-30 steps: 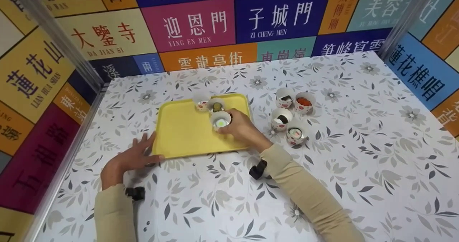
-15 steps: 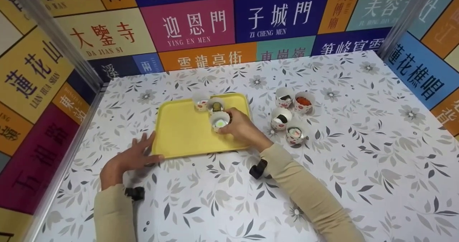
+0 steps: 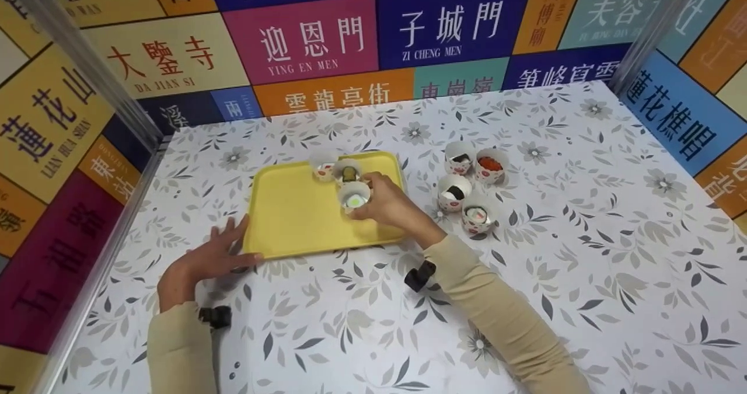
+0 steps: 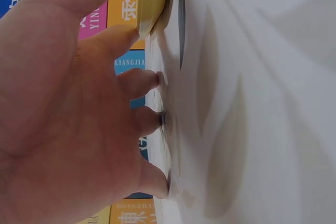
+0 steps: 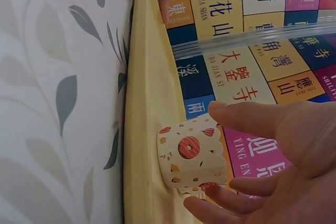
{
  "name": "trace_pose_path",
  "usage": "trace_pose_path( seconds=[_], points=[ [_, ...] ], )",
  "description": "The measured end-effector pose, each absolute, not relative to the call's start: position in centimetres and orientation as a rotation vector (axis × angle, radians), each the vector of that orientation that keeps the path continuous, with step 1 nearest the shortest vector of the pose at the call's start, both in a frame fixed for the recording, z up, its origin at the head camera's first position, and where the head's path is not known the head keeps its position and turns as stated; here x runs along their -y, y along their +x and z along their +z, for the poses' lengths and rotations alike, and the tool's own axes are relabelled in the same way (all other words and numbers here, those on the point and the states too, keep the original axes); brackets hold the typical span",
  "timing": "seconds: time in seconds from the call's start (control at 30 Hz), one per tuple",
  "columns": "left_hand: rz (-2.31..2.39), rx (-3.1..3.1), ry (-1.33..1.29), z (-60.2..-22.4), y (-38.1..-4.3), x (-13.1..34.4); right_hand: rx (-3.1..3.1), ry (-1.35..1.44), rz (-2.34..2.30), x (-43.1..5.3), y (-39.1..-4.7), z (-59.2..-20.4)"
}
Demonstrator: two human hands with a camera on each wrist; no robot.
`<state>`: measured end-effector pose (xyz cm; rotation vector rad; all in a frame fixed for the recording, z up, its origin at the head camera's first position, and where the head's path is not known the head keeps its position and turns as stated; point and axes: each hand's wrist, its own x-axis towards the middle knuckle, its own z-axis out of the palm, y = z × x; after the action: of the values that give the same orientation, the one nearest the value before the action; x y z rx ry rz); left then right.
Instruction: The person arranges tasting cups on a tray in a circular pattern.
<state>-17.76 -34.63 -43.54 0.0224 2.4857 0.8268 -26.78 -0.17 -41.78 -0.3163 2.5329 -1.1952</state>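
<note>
On the yellow tray [image 3: 297,219] stands a paper cup [image 3: 354,197] printed with donuts, seen upright in the right wrist view too. It contains something white with a light green middle. My right hand [image 3: 385,201] holds this cup from the right, thumb in front near the rim and fingers round the far side. Just behind it are a cup with a dark-rimmed greenish piece [image 3: 348,175] and another with a white and red piece [image 3: 323,167]. My left hand [image 3: 217,253] is at the tray's left front corner, fingers spread, thumb and index finger touching the edge.
Right of the tray several more cups stand grouped: one with orange-red filling [image 3: 490,167], one with a dark-banded white piece [image 3: 453,192], one with a rolled piece [image 3: 478,216]. Leaf-patterned cloth [image 3: 362,335] covers the table, and lettered panels [image 3: 303,41] enclose it.
The head view has shifted slightly. Both hands, the held cup and the tray keep the same places relative to one another.
</note>
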Motion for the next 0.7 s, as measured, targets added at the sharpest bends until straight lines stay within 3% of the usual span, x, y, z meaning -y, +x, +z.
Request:
trace_pose_path(
  seconds=[0.7],
  points=[
    [0.818, -2.477, 0.0, -43.7, -17.8, 34.4, -2.602, -0.413, -1.204, -4.8, -24.4, -38.5]
  ],
)
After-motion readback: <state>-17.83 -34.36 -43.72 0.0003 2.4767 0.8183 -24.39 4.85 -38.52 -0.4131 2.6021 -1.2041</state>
